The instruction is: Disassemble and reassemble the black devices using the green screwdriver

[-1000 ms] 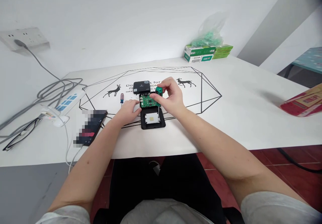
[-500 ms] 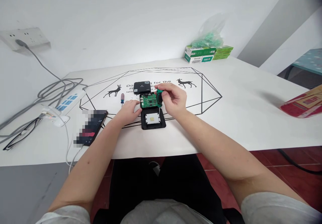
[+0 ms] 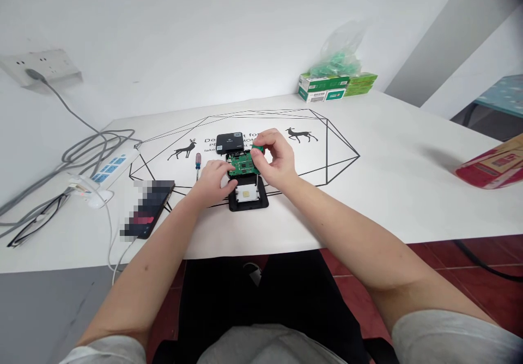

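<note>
Right hand: closed, thumb and fingers gripping a green-handled screwdriver (image 3: pixel 258 149); the right hand (image 3: pixel 278 159) covers most of the handle.
Screwdriver shank: thin, pointing down at the near right of the board; tip contact cannot be told.
Left hand: the left hand (image 3: pixel 214 183) has its fingers bent over the left edge of the board, thumb reaching to the black plate; whether it grips or only rests cannot be told.
Board: green rectangular circuit board (image 3: pixel 243 164) in a dark housing, between the two hands.
Near side: flat black square plate (image 3: pixel 249 206) bearing a silvery metal panel (image 3: pixel 253 191), just beside the board.
Far side: black square cover (image 3: pixel 229 142) with small pale labels, adjoining the board.
Left of work: second screwdriver with a translucent blue-and-red handle (image 3: pixel 198 159), lying on the white printed surface (image 3: pixel 388 200); farther left, a dark phone (image 3: pixel 157 206) and a white power strip with blue sockets (image 3: pixel 110 169).
Far right: green-and-white cardboard boxes (image 3: pixel 322 88) under a clear plastic bag (image 3: pixel 345 40).
Right edge: red packet (image 3: pixel 490 165), well apart.
</note>
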Demonstrator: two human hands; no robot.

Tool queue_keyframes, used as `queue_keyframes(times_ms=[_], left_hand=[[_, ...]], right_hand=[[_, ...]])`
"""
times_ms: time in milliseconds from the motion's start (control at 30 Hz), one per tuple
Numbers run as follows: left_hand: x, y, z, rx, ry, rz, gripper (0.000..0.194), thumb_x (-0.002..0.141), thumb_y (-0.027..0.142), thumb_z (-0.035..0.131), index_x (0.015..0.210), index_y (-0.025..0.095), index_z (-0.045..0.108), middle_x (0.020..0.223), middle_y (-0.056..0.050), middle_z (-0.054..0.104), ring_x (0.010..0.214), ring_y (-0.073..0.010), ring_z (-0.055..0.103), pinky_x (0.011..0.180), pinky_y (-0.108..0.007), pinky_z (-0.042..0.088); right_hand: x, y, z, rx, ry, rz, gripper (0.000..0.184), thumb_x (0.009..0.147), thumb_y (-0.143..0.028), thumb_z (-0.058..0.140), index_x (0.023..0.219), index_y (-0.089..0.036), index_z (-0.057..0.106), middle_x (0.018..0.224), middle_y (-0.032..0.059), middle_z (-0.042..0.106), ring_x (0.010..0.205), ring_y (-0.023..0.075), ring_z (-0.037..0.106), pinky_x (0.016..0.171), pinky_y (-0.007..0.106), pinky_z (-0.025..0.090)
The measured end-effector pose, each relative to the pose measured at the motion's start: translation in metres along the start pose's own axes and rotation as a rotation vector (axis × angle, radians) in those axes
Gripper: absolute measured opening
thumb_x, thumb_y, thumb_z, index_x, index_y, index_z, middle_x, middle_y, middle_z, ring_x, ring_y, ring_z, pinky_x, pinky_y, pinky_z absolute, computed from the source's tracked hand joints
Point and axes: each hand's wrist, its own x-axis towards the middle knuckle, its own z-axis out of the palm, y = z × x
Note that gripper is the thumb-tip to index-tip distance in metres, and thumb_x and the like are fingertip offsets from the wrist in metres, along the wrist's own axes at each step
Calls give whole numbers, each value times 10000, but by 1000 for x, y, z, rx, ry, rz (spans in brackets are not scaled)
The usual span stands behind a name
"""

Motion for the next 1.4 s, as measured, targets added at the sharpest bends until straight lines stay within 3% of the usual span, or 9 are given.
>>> queue_keyframes(times_ms=[167, 333, 600, 800, 900, 1000, 1133, 1267, 1400], left_hand=[[-4, 26, 5, -9, -183, 107, 270, 931, 463, 737, 1102, 255, 724, 1118, -95, 702, 1136, -341, 601, 1102, -548, 466], [-2, 32, 8, -7, -197, 75, 272, 892, 481, 784, 1006, 246, 709, 1061, -88, 686, 1039, -322, 635, 993, -516, 503], [15, 40, 1, -3, -324, 25, 264, 806, 455, 818, 868, 246, 668, 937, -57, 694, 875, -285, 672, 737, -393, 515], [19, 53, 0, -221, -88, 16, 293, 722, 432, 834, 880, 247, 672, 886, -39, 682, 812, -245, 649, 716, -376, 524], [35, 49, -5, -597, 106, -198, 323, 785, 494, 794, 923, 223, 685, 821, -27, 664, 739, -202, 633, 677, -346, 534], [55, 40, -7, -934, 258, -320, 426, 801, 575, 806, 950, 195, 685, 847, -32, 689, 748, -198, 684, 740, -367, 593], [65, 25, 5, -1103, 327, -293, 495, 742, 541, 877, 1028, 179, 697, 1052, -81, 748, 932, -253, 756, 910, -444, 631], [58, -2, 10, -923, 216, -204, 486, 750, 404, 827, 1168, 181, 718, 1159, -109, 774, 1134, -320, 737, 1034, -479, 591], [48, -32, 3, -320, 138, -220, 547, 750, 209, 643, 1287, 176, 743, 1305, -147, 736, 1278, -365, 671, 1148, -539, 525]], right_hand=[[1, 5, -1, -77, 13, 116, 271, 1009, -528, 639, 1076, -270, 689, 1035, 58, 713, 861, 194, 644, 761, 388, 575], [16, 39, -29, -225, 117, 465, 315, 964, -535, 655, 1091, -251, 704, 975, 34, 748, 837, 200, 685, 826, 395, 598], [15, 67, -56, -803, -407, 926, 363, 954, -241, 624, 1285, -116, 702, 1152, 234, 766, 1104, 385, 731, 983, 536, 573], [11, 67, -49, -788, -363, 771, 422, 972, -415, 654, 1272, -121, 700, 1345, 286, 687, 1309, 438, 626, 1120, 626, 498], [12, 63, -44, -363, -277, 597, 567, 1007, -696, 533, 1177, -186, 711, 1232, 167, 752, 1230, 323, 663, 1155, 556, 503], [10, 55, -34, 178, -404, 640, 850, 861, -921, 569, 1374, -246, 632, 1401, 136, 710, 1261, 274, 677, 1116, 513, 550], [3, 48, -17, 416, -584, 656, 1143, 613, -747, 949, 1558, -301, 487, 1586, 169, 583, 1359, 308, 649, 1152, 536, 541], [4, 56, -18, 225, -612, 616, 1081, 647, -544, 978, 1583, -299, 495, 1607, 150, 542, 1399, 341, 609, 1200, 596, 492], [17, 72, -34, -117, -707, 511, 984, 578, -422, 987, 1486, -270, 639, 1528, 132, 558, 1487, 384, 519, 1323, 634, 325]])
